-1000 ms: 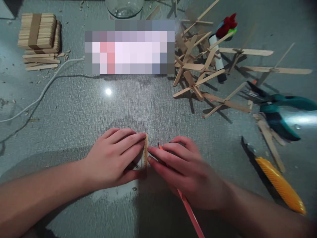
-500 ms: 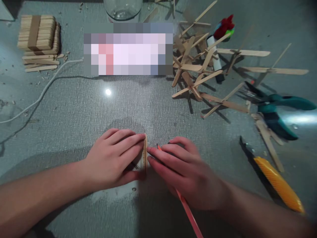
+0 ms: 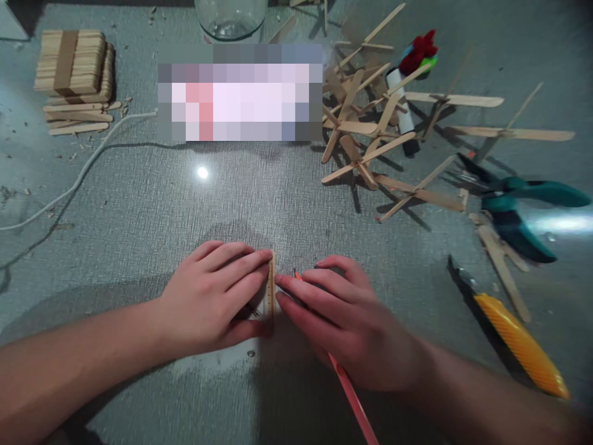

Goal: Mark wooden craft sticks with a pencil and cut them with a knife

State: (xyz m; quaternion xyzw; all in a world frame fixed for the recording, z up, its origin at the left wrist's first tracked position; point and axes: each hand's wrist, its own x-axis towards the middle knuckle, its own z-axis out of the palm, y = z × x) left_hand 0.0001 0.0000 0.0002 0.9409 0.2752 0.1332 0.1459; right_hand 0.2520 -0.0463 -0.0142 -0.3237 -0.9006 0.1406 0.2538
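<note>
My left hand (image 3: 210,293) lies over a short wooden craft stick (image 3: 272,290) and presses it lengthwise against the table, fingertips at its far end and thumb near its close end. Small scale marks and print show beside the stick, on what looks like a clear ruler (image 3: 255,311) mostly hidden under the palm. My right hand (image 3: 356,315) is closed around a pink pencil (image 3: 354,398), whose shaft slants out below the hand. Two of its fingertips come right up to the stick's right edge. A dark tip with orange (image 3: 297,275) pokes out above the fingers.
Bundled craft sticks (image 3: 69,62) are stacked at the far left, near a white cable (image 3: 88,161). Crossed sticks (image 3: 356,162) spread across the far right. Green-handled pliers (image 3: 519,198) and a yellow utility knife (image 3: 521,343) lie right. A glass jar (image 3: 230,18) stands behind a blurred-out block.
Both hands, the stick and the pencil stay almost where they were. The view shifts very slightly.
</note>
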